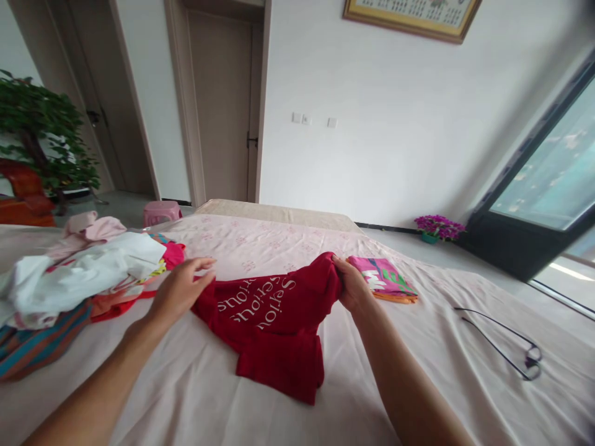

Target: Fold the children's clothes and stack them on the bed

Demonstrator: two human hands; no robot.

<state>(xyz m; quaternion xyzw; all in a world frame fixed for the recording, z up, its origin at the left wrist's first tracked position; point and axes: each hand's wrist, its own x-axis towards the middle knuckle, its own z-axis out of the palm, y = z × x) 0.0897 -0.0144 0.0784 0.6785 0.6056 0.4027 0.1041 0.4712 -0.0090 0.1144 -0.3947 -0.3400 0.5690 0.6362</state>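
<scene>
A dark red T-shirt (274, 303) with white "Serious" lettering lies partly on the bed, its upper right part lifted. My right hand (352, 285) is closed on that raised corner, thumb and fingers pinching the cloth. At the shirt's left edge is my left hand (186, 285), with thumb and forefinger apart and no cloth visible between them. Its thumb overlaps the shirt's edge; whether it touches is hard to tell. Just beyond my right hand lies a folded stack of pink and orange clothes (383, 280).
A heap of loose clothes (93, 266) lies on the left of the bed, near my left forearm. Black-framed glasses (506, 341) rest on the pale bedsheet (418, 384) at right. Beyond the bed are a pink stool (162, 212) and purple flowers (439, 227).
</scene>
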